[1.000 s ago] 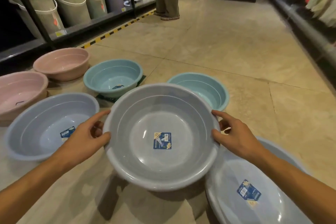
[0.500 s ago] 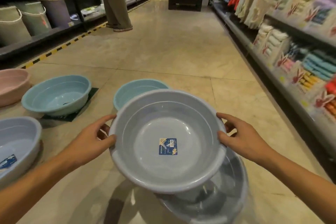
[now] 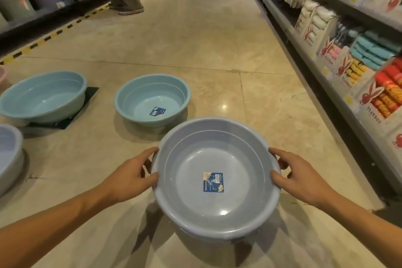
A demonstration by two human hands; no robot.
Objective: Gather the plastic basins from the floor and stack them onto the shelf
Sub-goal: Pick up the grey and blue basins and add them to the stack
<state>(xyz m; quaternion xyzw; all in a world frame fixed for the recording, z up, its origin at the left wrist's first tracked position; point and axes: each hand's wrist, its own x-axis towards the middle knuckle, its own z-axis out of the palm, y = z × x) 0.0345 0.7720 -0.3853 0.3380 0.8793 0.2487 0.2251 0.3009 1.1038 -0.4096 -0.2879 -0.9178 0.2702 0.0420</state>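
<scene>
Both bare forearms reach forward from the lower corners, converging toward the middle. The left hand (image 3: 130, 177) and right hand (image 3: 302, 177) are level with each other — thumbs on top, fingers curled underneath — each clamped on an opposite side of a grey basin's (image 3: 215, 206) rim.

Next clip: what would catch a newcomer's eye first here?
The grey basin held at centre, blue sticker inside, with the left hand and right hand gripping opposite rims. Behind it, two light blue basins sit on the floor. Along the right, a shelf of colourful packaged towels.
</scene>
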